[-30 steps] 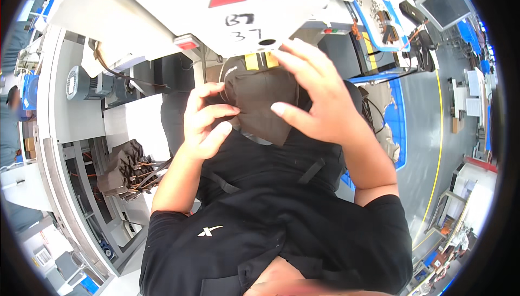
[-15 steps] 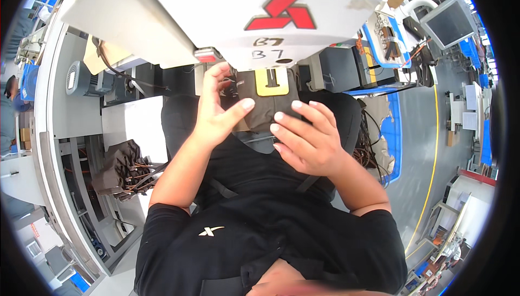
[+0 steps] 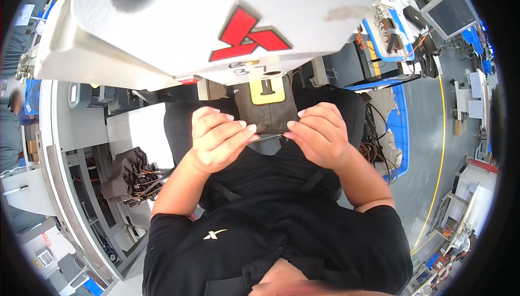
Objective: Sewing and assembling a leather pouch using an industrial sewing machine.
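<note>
A dark brown fabric piece [image 3: 265,116] lies under a white machine head [image 3: 179,30] with a red emblem, beneath a yellow plate [image 3: 262,99] that has a dark slotted part in it. My left hand [image 3: 219,139] has its fingers closed on the lower left corner of the fabric. At the lower right corner, my right hand [image 3: 319,133] pinches the same piece between fingertips and thumb. The front edge of the fabric runs between both sets of fingertips, with my dark clothing below it.
A pile of dark pieces with cords [image 3: 130,179] lies at the left beside a white panel [image 3: 141,128]. At the right are a blue bin [image 3: 399,133], a tray of small parts [image 3: 387,36] and a monitor [image 3: 449,9]. A co-worker [image 3: 24,109] shows at the far left edge.
Both hands have moved to the fabric's front corners and closed there; the left came down from beside the plate. The yellow plate, mostly hidden earlier, shows on the fabric. The camera view has shifted.
</note>
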Demonstrator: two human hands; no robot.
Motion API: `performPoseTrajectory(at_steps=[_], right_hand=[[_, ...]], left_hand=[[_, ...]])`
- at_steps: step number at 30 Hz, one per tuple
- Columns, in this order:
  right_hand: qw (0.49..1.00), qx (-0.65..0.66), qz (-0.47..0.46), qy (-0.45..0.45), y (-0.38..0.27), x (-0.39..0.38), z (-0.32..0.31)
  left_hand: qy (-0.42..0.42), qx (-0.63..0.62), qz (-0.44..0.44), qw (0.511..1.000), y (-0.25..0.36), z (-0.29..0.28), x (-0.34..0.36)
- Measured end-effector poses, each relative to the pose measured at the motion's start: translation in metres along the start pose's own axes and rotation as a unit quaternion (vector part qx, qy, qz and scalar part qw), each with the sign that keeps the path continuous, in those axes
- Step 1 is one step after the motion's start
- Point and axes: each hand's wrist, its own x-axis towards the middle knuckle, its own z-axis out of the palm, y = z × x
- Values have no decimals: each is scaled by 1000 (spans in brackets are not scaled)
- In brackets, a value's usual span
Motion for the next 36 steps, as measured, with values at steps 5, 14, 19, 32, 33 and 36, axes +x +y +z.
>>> performPoseTrajectory(at_steps=[5, 14, 19, 32, 33, 36], right_hand=[[1000, 5, -2, -28, -1, 6, -10], [905, 261, 336, -19, 67, 42, 19], [884, 351, 303, -59, 76, 55, 35], [858, 307, 410, -22, 47, 20, 19], [860, 320, 394, -60, 36, 19, 12], [860, 346, 362, -97, 12, 8, 8]], left_hand=[[27, 39, 8, 999, 6, 2, -1], [-51, 33, 23, 998, 8, 19, 20], [-30, 32, 22, 999, 12, 25, 12], [33, -165, -313, 935, 15, 2, 10], [30, -163, -313, 935, 18, -1, 14], [-106, -280, -510, 806, 25, -6, 23]])
